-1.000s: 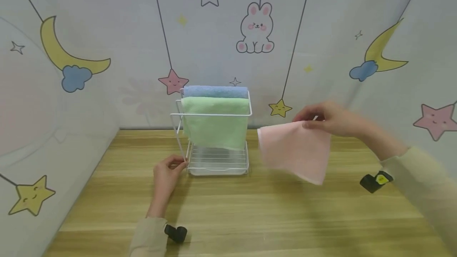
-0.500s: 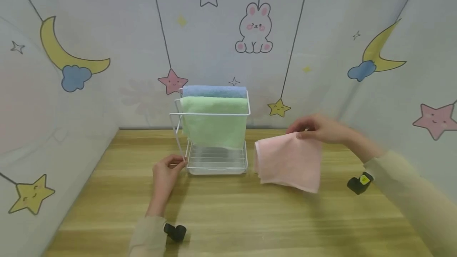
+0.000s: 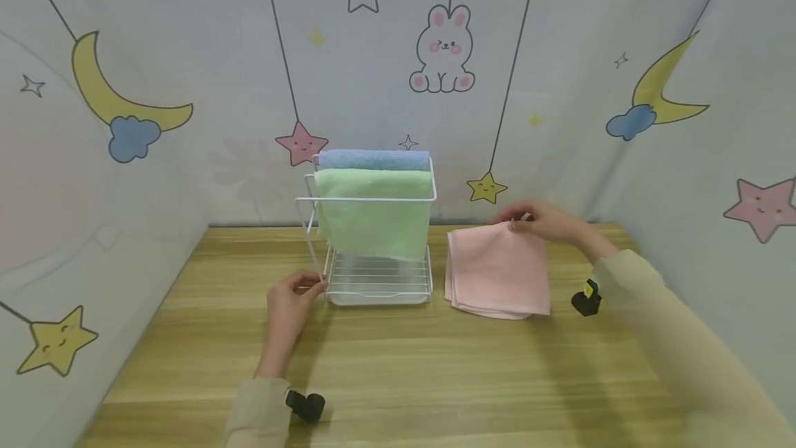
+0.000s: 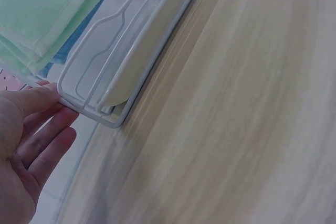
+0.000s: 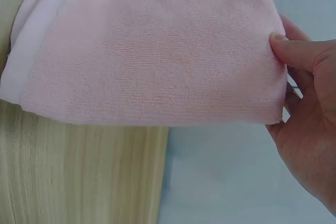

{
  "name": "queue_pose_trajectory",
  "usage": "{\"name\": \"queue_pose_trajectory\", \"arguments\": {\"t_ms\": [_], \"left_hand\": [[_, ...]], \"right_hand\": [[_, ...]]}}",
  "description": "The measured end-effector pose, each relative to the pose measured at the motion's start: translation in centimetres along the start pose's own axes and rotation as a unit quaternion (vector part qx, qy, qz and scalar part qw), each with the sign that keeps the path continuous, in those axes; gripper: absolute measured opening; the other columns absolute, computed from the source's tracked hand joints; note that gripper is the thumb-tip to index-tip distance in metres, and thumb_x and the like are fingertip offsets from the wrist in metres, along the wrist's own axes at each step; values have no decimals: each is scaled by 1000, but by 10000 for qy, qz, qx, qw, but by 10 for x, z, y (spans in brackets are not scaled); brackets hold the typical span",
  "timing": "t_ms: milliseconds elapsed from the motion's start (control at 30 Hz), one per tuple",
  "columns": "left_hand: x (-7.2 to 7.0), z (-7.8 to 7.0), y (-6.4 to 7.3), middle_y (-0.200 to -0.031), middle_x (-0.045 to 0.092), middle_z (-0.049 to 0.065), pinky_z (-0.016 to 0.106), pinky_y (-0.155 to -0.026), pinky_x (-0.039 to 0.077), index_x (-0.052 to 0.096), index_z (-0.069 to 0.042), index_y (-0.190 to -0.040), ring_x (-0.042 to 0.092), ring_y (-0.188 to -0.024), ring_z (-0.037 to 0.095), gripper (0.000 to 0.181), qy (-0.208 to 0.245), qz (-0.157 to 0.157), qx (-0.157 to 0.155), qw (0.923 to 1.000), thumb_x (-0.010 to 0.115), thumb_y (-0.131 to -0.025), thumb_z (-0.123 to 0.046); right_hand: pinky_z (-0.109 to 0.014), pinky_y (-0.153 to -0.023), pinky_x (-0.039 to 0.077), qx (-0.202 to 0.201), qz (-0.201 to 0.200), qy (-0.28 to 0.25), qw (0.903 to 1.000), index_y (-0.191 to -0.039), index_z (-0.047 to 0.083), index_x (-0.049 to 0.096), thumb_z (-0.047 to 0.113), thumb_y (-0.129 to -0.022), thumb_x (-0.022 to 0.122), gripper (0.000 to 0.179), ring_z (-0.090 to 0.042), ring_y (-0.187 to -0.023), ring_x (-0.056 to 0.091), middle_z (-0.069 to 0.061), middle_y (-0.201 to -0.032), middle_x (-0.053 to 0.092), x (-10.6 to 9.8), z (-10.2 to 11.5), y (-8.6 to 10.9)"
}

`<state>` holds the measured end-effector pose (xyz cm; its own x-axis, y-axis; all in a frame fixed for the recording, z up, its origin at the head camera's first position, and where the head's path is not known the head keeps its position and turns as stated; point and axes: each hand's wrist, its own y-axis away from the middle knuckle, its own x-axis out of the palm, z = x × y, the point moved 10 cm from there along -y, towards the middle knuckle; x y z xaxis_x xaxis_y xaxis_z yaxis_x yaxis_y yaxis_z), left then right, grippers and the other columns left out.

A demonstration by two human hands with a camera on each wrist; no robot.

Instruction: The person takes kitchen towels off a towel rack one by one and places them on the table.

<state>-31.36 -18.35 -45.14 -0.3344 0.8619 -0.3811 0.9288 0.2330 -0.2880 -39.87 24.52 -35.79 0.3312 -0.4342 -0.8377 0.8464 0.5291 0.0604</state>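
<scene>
My left hand [image 3: 292, 306] pinches the lower left wire of a white rack [image 3: 367, 199], thumb and fingers closed on it in the left wrist view. Over the rack's bars hang a light green towel [image 3: 376, 220] and, behind it, a blue towel [image 3: 373, 160]. To the right of the rack, my right hand [image 3: 541, 220] holds a folded pink towel [image 3: 497, 272] by its upper edge. In the right wrist view the thumb [image 5: 296, 51] lies on the near face of the pink towel, with fingers behind it. The front bar of the rack crosses before the green towel.
A white drip tray [image 3: 378, 298] sits in the bottom of the rack. The wooden tabletop [image 3: 398, 372] spreads out in front and to both sides. A wall cloth [image 3: 373, 75] with printed moons, stars and a rabbit stands close behind.
My right hand has moved left and slightly down with the pink towel, which now hangs straighter near the rack's right side. The left hand stays on the rack.
</scene>
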Motion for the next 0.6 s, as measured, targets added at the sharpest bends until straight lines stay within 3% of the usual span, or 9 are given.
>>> {"name": "queue_pose_trajectory", "arguments": {"t_ms": [333,600], "left_hand": [[1,-1,2,-86,74,11,10,-62,52,71,-6,-82,70,-75,18,9,-88,49,-53,9999,76,-76,-8],[-1,-1,1,-86,74,10,12,-61,54,71,-8,-81,70,-73,17,8,-116,23,1,9999,76,-76,-11]], "right_hand": [[-36,-86,47,-183,-18,-138,9997,-113,11,66,6,-94,53,24,-23,-102,57,-6,-116,67,13,-19,-24],[-35,-82,47,-163,-153,32,9997,-111,6,67,1,-92,54,24,-24,-96,59,-10,-112,68,17,-26,-36]]}}
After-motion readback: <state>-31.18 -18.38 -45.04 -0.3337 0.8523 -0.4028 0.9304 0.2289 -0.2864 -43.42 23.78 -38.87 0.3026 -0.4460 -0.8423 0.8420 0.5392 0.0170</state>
